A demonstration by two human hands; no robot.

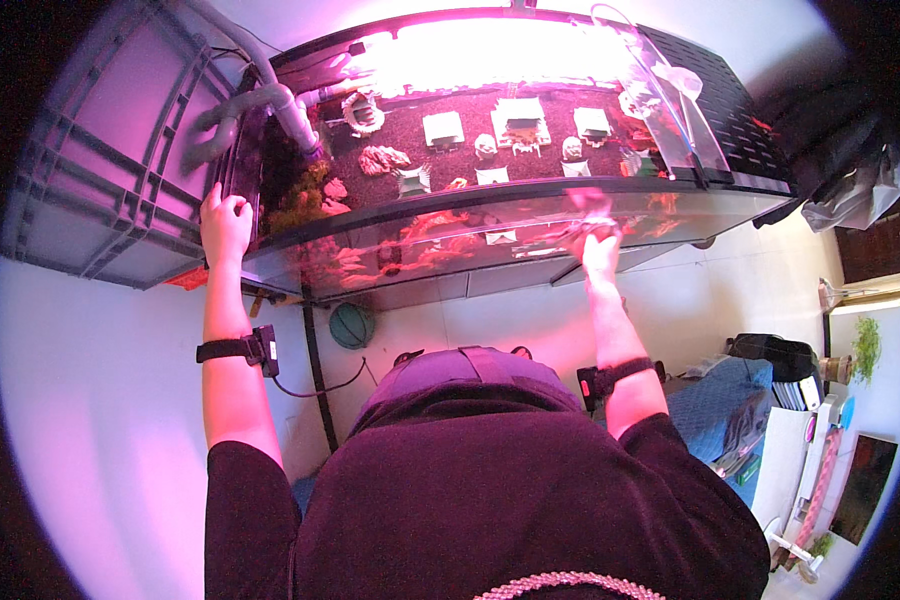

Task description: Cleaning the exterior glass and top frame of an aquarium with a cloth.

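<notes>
A long glass aquarium (450,193) with a black rim stretches before me under bright pink light. My left hand (226,225) rests at the tank's left end with its fingers curled; nothing is plainly held in it. At the front glass is my right hand (598,244), closed on a crumpled pinkish cloth or wipe (589,208), which is blurred. Inside the tank, white miniature buildings (521,124) and pale rocks (382,159) stand on dark gravel. Greenish plants (300,199) grow near the left end.
Grey plastic crates (120,172) stand at the left, beside a grey pipe (289,120) that enters the tank. A clear panel (682,120) leans at its right end, by a black slotted cover (727,120). A ball (352,325) lies below the tank.
</notes>
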